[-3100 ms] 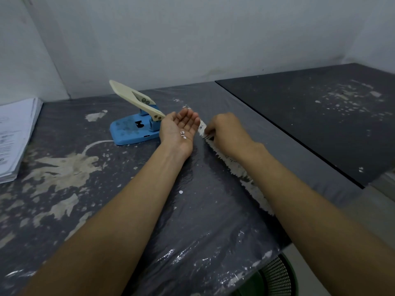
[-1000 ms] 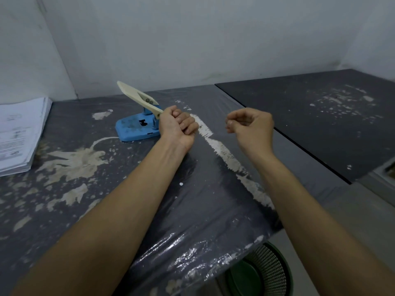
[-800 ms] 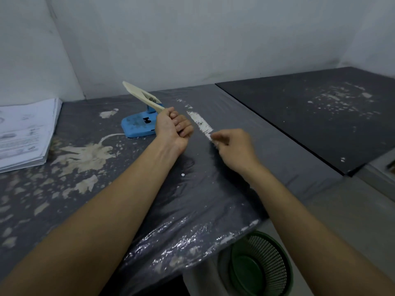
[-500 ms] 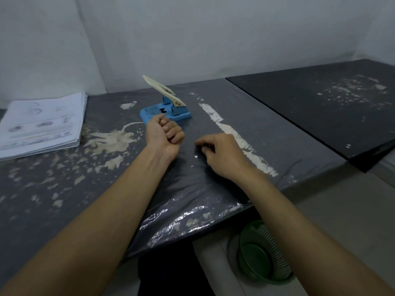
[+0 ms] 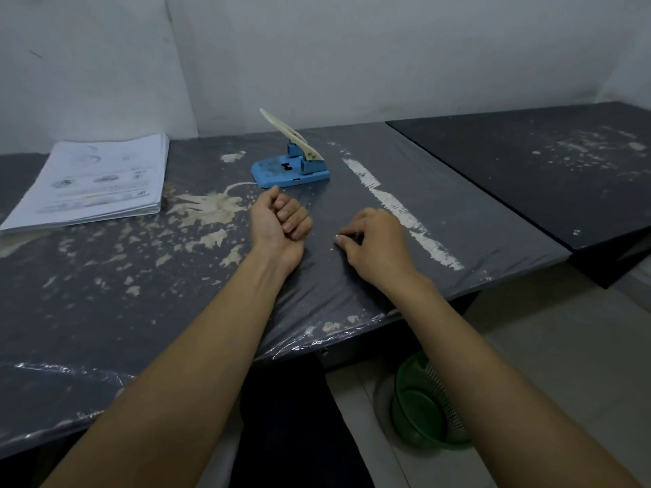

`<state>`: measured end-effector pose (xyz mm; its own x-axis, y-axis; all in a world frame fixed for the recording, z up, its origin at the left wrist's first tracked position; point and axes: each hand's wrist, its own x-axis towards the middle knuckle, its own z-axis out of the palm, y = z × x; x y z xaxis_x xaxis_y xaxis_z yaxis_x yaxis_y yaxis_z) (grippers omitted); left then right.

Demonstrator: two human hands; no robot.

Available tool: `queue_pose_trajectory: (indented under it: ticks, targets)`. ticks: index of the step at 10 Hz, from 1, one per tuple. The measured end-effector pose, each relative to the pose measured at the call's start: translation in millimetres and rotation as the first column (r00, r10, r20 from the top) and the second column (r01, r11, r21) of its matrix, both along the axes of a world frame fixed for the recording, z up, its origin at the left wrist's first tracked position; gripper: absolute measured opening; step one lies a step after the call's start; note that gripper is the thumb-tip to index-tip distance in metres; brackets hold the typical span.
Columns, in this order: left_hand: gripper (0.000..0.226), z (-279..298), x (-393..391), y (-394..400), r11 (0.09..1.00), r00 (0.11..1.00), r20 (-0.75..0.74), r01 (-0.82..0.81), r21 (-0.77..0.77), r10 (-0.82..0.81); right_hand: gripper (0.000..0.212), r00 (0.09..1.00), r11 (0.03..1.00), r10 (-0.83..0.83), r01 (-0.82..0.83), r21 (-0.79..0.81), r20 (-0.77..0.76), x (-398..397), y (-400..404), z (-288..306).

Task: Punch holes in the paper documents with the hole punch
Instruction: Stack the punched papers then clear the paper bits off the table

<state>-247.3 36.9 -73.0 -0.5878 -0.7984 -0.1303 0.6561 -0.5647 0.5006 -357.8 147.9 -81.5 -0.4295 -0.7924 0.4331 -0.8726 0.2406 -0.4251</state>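
The blue hole punch (image 5: 290, 170) with its cream lever raised stands at the back middle of the dark plastic-covered table (image 5: 105, 304). A stack of printed paper documents (image 5: 95, 181) lies at the back left, apart from the punch. My left hand (image 5: 278, 220) rests palm up just in front of the punch, curled into a fist over small punched paper bits, which are hidden inside. My right hand (image 5: 373, 241) lies beside it, fingertips pinched together on the table surface over a tiny white paper bit.
A white scraped streak (image 5: 398, 209) runs diagonally right of my right hand. A second black table (image 5: 528, 163) adjoins on the right. A green mesh basket (image 5: 422, 410) stands on the floor under the table's front edge. Pale flaked patches cover the left half.
My left palm, open with paper bits on it, has closed into a fist. Both hands came nearer the front edge, and my right hand dropped onto a loose bit. My view shifted left.
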Motion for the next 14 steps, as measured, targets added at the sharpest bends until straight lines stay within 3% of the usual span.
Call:
queue_pose_trajectory:
  ticks: [2, 3, 5, 6, 7, 8, 11, 13, 14]
  targets:
    - [0.044, -1, 0, 0, 1.000, 1.000, -0.010, -0.001, 0.006, 0.001, 0.021, 0.996, 0.996, -0.089, 0.090, 0.015, -0.030, 12, -8, -2]
    - [0.045, -1, 1, 0, 1.000, 1.000, -0.017, -0.003, 0.014, 0.003, 0.030, 0.992, 0.997, -0.071, 0.075, 0.036, -0.105, 19, -8, -4]
    - [0.045, 0, 3, 0, 1.000, 0.999, -0.035, -0.003, 0.028, 0.004, 0.028, 0.989, 0.996, -0.041, 0.051, 0.069, -0.140, 23, -5, -2]
    - [0.045, 0, 3, 0, 1.000, 0.999, -0.037, -0.003, 0.031, 0.004, 0.021, 0.998, 0.997, -0.045, 0.048, 0.055, -0.047, 18, -6, -4]
    - [0.045, 1, 4, 0, 0.999, 0.999, -0.038, -0.002, 0.033, 0.004, 0.020, 0.974, 0.987, -0.141, 0.153, -0.055, 0.179, 7, -3, -5]
    - [0.045, 0, 3, 0, 0.999, 0.999, -0.036, -0.001, 0.034, 0.003, 0.028, 0.960, 0.983, -0.161, 0.176, -0.048, 0.231, 4, 1, -3]
    - [0.044, 1, 3, 0, 0.999, 1.000, -0.014, -0.005, 0.033, 0.006, 0.007, 0.989, 0.999, -0.041, 0.042, -0.002, 0.145, 11, -8, 6]
    - [0.043, 2, 3, 0, 0.999, 0.999, -0.032, -0.005, 0.053, 0.007, 0.019, 0.985, 0.993, -0.052, 0.069, 0.097, -0.163, 24, -11, -1]
    - [0.040, 4, 3, -1, 0.995, 0.998, -0.056, -0.030, 0.099, 0.035, 0.016, 0.992, 0.993, -0.029, 0.042, 0.112, -0.119, 24, -9, 2]
